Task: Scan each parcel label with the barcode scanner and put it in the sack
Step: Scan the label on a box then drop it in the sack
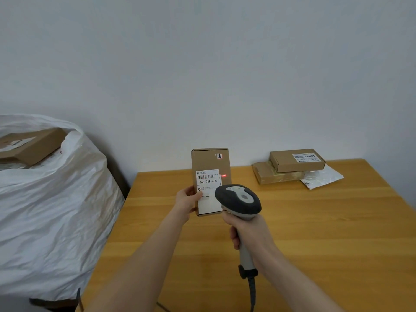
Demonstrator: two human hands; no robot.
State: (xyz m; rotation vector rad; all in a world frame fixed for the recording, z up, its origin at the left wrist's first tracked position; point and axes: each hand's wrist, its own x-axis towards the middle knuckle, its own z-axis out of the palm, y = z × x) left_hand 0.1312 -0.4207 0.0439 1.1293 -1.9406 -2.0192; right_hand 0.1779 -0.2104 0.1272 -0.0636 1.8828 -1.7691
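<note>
From my seat I counted one big white crinkled plastic sack (pixel 51 199) standing on the left, just beside the one light wooden table (pixel 315 233), its mouth open. One brown cardboard box (pixel 33 146) lay in the top of it. I saw five parcels in all: that one in the sack, one in hand and three at the table's far right corner. Those three were in a loose pile: a flat brown cardboard box with a white label (pixel 297 161) lay on a tape-wrapped brown box (pixel 276 175), and a white plastic mailer bag (pixel 324 177) stuck out from under them on the right. The fifth parcel, a tall brown cardboard carton (pixel 210 163), was held upright over the table's left part. The left hand (pixel 186 200) gripped its lower left edge, with the thumb on the front. The one grey and black handheld barcode scanner (pixel 238 199) sat just in front of that carton, head aimed at it. The right hand (pixel 249 233) was wrapped tightly round its handle, and one dark cable (pixel 252 291) ran down from the handle's base. The carton's single white shipping label (pixel 208 180) faced me and read 060-06B-A05 under a barcode. One short red scan mark (pixel 223 176) glowed on the cardboard at the label's right edge, level with the barcode.
</note>
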